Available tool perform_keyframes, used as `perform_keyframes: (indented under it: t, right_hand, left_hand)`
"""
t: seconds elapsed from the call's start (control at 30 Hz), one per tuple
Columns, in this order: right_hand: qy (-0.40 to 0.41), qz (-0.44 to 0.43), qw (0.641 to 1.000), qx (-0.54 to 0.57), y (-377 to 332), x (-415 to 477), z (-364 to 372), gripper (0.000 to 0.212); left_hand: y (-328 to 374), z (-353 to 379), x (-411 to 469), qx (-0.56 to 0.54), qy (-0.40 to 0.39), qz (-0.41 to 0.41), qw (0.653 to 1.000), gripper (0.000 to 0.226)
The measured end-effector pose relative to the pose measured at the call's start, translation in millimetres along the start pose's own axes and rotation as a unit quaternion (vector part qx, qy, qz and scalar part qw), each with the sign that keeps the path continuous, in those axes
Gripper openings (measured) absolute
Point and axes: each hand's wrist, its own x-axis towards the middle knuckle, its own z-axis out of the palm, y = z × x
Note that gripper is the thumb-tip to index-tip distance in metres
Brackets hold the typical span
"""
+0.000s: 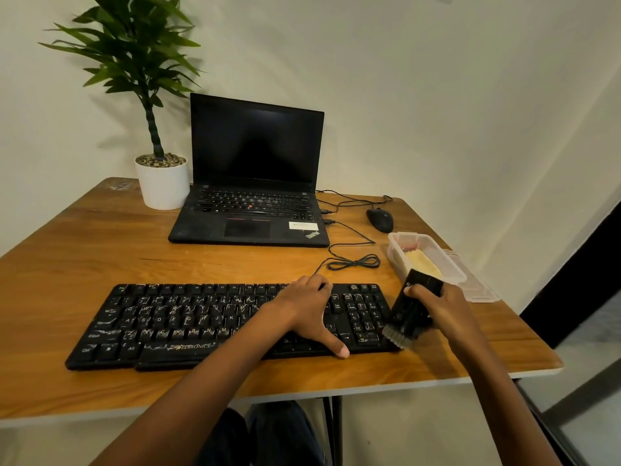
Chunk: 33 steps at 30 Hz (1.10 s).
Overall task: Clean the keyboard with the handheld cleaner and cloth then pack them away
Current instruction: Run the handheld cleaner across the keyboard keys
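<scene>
Grainy orange-brown desk [100, 257], pale-edged, in a corner of plain cream wall [437, 95]. Near side: long black keyboard [168, 324], matte keys streaked with white. Left hand [307, 311] flat on its right half, fingers spread. Right hand [437, 307] curled round a blocky black handheld cleaner [413, 311], bristle end at the keyboard's right edge. Behind it, clear plastic tub [395, 255] holding a yellow cloth [420, 260], partly hidden by the cleaner. Lettering on the cleaner unreadable.

Dusty black keyboard [168, 321], cleaner [416, 307] tilted over its right end, yellow cloth [421, 262] in tub [394, 256]
</scene>
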Motion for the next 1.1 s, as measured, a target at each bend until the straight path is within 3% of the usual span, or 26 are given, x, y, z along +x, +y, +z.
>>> perform_keyframes:
  t: [0.07, 0.2, 0.3, 0.43, 0.57, 0.67, 0.8, 0.9, 1.03, 1.1]
  right_hand:
    - [0.033, -0.005, 0.999, 0.030, 0, 0, -2, 0.011]
    - [-0.022, 0.024, 0.999, -0.001, 3, -6, -4, 0.007]
    - [0.052, 0.008, 0.996, 0.070, 7, -9, -7, 0.013]
    - [0.002, 0.022, 0.998, 0.064, 12, -19, -6, 0.011]
    - [0.081, -0.002, 0.991, 0.110, 12, -26, -8, 0.014]
    - [0.035, -0.006, 0.997, 0.075, 13, -35, -3, 0.020]
    - [0.089, -0.074, 0.993, 0.034, 12, -31, -8, 0.017]
    - [-0.006, -0.071, 0.997, -0.037, 6, -31, -2, 0.021]
    - [0.059, -0.123, 0.988, -0.074, -3, -23, -2, 0.018]
    - [0.023, -0.138, 0.981, -0.136, -5, -21, 1, 0.011]
  left_hand:
    - [0, 0, 1, 0.000, -0.001, -0.001, 1.000, 0.119]
    - [0, -1, 0, -0.001, -0.003, -0.001, 1.000, 0.119]
    - [0, -1, 0, -0.001, -0.003, 0.000, 1.000, 0.119]
    - [0, 0, 0, -0.001, -0.005, -0.001, 1.000, 0.120]
    - [-1, 1, 1, -0.006, -0.002, -0.001, 1.000, 0.120]
    - [-1, 1, 1, -0.005, -0.003, 0.000, 1.000, 0.120]
    - [-1, 1, 1, -0.005, -0.003, 0.000, 1.000, 0.119]
    - [0, 1, 1, -0.006, -0.004, -0.002, 1.000, 0.120]
    - [0, 1, 1, -0.004, -0.003, -0.002, 1.000, 0.120]
    - [0, 1, 1, -0.005, -0.003, -0.002, 1.000, 0.120]
